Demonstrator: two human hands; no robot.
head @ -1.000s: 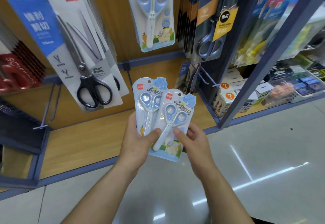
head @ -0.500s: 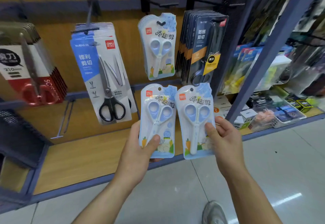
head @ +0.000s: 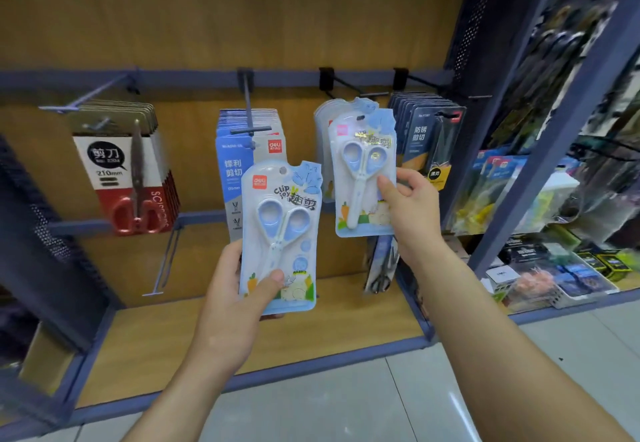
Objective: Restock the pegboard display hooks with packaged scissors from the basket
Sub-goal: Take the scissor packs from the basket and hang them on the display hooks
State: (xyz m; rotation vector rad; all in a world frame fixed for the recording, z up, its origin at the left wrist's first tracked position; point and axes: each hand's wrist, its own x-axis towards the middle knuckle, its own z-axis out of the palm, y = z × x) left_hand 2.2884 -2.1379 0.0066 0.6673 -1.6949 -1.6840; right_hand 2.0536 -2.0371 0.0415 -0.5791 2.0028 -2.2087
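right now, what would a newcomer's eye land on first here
The left hand holds a blue scissor pack at centre. The right hand holds a second blue pack higher, up against the matching stack hanging behind it. Red scissors hang at far left.

My tally
I hold two scissor packs: left pack [head: 280,226], right pack [head: 363,178]. Four stacks hang: red stack [head: 117,178], blue stack [head: 235,164], pale-blue stack [head: 322,129], dark stack [head: 426,136].

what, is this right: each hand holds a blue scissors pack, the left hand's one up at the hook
Wrong hand: the head view shows the right hand holding the upper pack at the hook; the left hand holds the lower pack.
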